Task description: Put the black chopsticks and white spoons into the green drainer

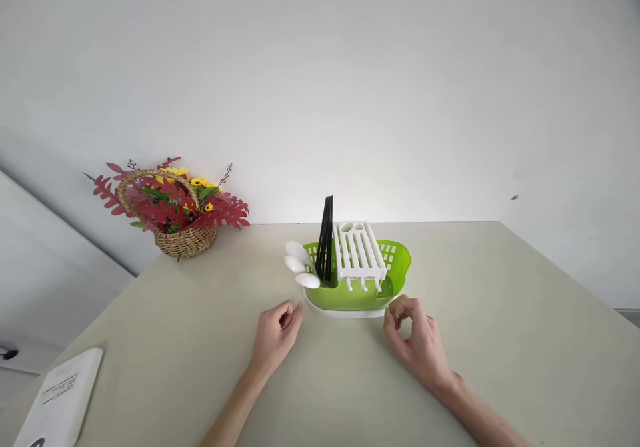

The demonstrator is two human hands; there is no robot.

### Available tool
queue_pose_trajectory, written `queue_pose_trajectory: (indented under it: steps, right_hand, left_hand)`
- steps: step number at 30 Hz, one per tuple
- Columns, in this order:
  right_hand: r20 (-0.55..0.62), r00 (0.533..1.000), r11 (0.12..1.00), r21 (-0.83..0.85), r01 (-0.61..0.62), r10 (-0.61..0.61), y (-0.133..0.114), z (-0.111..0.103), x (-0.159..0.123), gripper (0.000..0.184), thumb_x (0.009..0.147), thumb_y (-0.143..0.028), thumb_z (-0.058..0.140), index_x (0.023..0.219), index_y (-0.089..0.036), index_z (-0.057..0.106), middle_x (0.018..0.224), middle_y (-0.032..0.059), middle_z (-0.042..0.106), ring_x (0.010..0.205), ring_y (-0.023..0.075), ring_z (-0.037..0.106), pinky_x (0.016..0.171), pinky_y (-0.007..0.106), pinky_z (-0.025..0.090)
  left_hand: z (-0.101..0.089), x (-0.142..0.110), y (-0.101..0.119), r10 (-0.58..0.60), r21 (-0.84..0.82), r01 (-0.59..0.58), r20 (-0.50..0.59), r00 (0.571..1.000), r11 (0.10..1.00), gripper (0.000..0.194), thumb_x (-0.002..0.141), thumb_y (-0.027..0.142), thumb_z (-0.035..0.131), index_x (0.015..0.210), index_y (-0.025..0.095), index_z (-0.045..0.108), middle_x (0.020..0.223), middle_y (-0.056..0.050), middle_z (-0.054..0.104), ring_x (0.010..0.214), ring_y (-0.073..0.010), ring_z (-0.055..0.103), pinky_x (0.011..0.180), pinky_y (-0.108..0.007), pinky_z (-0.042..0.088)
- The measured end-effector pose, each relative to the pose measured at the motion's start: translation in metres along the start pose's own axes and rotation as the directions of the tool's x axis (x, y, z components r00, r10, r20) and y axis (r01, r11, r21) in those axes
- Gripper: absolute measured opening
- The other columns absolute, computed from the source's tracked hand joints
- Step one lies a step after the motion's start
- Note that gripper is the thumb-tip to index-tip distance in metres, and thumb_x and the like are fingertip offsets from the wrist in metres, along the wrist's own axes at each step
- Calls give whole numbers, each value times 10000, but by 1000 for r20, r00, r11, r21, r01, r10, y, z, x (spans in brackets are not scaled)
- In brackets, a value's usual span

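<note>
A green plastic basket (345, 296) stands on a white base tray (350, 314) at the middle of the table. Over its middle sits a white slotted rack (360, 253) with small hooks along its front. Black chopsticks (325, 240) stand upright left of the rack, and white spoons (307, 280) lean out over the left end. My left hand (277, 332) rests on the table just in front of the tray's left end, fingers curled, nothing showing in them. Near the tray's right front edge, my right hand (420, 340) is curled with thumb and fingertips together; I cannot tell whether it touches the tray.
A wicker basket (186, 241) of red leaves and yellow flowers (203, 183) stands at the back left. At the left front edge lies a white flat object (65, 393) with dark slots. Behind the table rises a white wall (350, 100).
</note>
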State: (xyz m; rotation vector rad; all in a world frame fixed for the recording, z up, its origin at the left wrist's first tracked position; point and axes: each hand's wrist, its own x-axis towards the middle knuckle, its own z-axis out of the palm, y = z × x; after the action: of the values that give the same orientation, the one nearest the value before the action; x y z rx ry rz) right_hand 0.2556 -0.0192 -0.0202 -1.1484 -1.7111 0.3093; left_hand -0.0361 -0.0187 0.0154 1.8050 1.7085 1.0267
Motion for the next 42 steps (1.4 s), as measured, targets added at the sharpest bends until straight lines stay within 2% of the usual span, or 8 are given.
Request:
queue_pose_trajectory:
  steps: [13,19,23,25,29,32,36,42]
  right_hand:
    - [371,928,999,-8,-35,36,5,2,5,246,894,-223,490,718,-258,321,578,-81,409,522,100,343,523,238,315]
    - [362,932,1000,-14,-8,13,7,5,6,258,933,-254,480,703,-254,363,577,-73,426,522,101,333,528,241,326]
    - [356,934,1000,-21,-14,20,8,7,6,264,941,-268,487,700,-252,379,577,-72,437,523,103,342,533,244,323]
    - [361,933,1000,-20,-13,19,8,7,7,258,927,-256,500,701,-251,375,575,-75,439,524,104,349,541,243,321]
    - [366,930,1000,-17,-12,17,8,8,8,238,897,-222,510,707,-250,370,583,-77,454,532,106,360,550,241,313]
    - [370,929,1000,-17,-11,17,8,7,9,221,882,-200,508,712,-248,375,591,-74,468,536,106,363,554,241,310]
    - [384,923,1000,-19,-5,12,5,6,12,206,869,-183,504,720,-245,376,612,-72,489,544,102,356,562,242,304]
    - [392,920,1000,-24,-7,15,4,5,14,195,849,-168,499,725,-244,369,616,-72,495,548,101,356,569,235,292]
  left_hand:
    - [-12,2,17,-188,-222,106,-390,902,969,457,950,560,570,701,234,368,685,47,339,639,-134,335,569,-245,303]
    - [-39,50,83,-131,-461,-274,-672,729,844,398,1010,526,448,743,232,428,849,-15,579,867,-161,572,866,-267,446]
    - [-53,87,141,-173,-685,-353,-574,800,638,310,974,496,475,889,218,581,1114,-77,661,1077,-182,634,906,-281,482]
    - [-50,101,161,-160,-701,-316,-522,838,639,216,916,423,602,976,216,622,1228,-86,647,1192,-201,615,980,-299,480]
    - [-32,122,179,-272,-817,-93,-294,916,569,279,861,367,704,1079,219,612,1257,-114,635,1248,-223,604,1096,-345,445]
    - [-18,135,181,-397,-885,48,-158,904,463,259,888,397,636,1075,223,593,1219,-122,645,1210,-215,627,1091,-349,448]
    - [-3,144,184,-449,-839,109,-172,877,533,203,835,372,657,966,226,602,985,-49,657,1031,-180,662,961,-306,492]
    - [11,152,184,-320,-812,92,-120,940,576,171,767,304,681,727,216,540,615,56,475,613,-117,541,692,-267,473]
